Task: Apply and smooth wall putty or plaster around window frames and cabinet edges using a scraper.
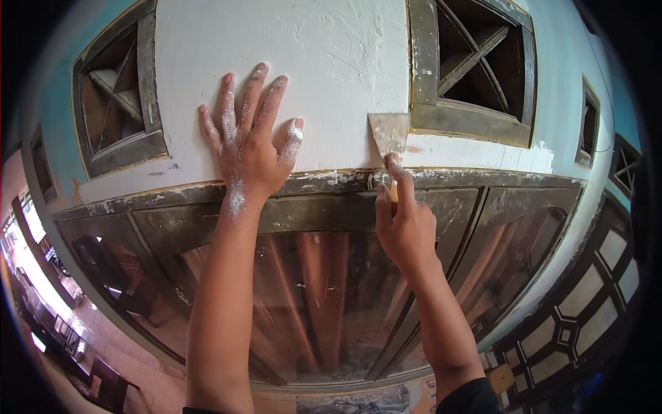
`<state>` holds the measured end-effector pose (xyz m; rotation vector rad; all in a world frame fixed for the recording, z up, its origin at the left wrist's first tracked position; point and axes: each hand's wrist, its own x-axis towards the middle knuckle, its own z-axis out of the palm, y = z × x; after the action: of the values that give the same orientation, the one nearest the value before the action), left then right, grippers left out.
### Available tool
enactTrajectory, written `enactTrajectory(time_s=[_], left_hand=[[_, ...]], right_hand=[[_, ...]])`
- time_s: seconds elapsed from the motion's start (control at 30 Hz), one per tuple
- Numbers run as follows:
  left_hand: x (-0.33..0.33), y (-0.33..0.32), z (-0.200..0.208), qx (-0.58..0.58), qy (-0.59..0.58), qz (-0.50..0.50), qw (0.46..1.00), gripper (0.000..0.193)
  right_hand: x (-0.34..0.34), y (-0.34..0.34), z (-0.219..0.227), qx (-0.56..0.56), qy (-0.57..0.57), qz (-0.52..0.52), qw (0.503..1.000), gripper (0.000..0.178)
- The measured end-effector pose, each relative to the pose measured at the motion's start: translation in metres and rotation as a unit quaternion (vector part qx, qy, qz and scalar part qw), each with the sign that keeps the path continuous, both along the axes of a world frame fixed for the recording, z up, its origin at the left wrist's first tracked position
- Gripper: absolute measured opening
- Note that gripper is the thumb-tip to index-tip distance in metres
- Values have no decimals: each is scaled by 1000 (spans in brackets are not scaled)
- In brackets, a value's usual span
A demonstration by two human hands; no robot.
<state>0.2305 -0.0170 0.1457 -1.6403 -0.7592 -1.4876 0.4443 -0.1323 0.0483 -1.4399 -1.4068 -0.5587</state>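
Note:
My left hand (256, 148) lies flat on the white-coated wall (324, 76) with its fingers spread. White powder covers its fingers, thumb and wrist. To its right, my right hand (407, 224) grips a putty knife (389, 131) by its yellowish handle, the index finger stretched along the blade's base. The wide blade points up and rests against the white wall, beside the lower left corner of a dark wooden vent frame (476, 124). Ridges and scrape marks show in the coating above the blade.
A second vent frame (114, 155) is set in the wall at the left. Below my hands runs a dark wooden window frame (310, 183) spotted with white, its glass (324, 303) showing curtain-like folds. Tiled floor (131, 345) and furniture lie at lower left; a panelled door (586, 303) stands at right.

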Motion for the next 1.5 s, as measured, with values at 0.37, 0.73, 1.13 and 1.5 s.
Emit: enactTrajectory(time_s=[0.37,0.73,1.13,1.5], left_hand=[[-2,0,-1,0,-1,-7,1000,59],[-2,0,-1,3,-1,-15,1000,58],[-1,2,-1,10,-5,-23,1000,58],[-3,4,-1,9,-2,-18,1000,58]], right_hand=[[-5,-5,-5,33,-11,15,999,53],[-4,-4,3,-7,15,6,1000,52],[-1,-3,32,-28,19,-2,999,54],[-1,-2,25,70,25,32,997,43]])
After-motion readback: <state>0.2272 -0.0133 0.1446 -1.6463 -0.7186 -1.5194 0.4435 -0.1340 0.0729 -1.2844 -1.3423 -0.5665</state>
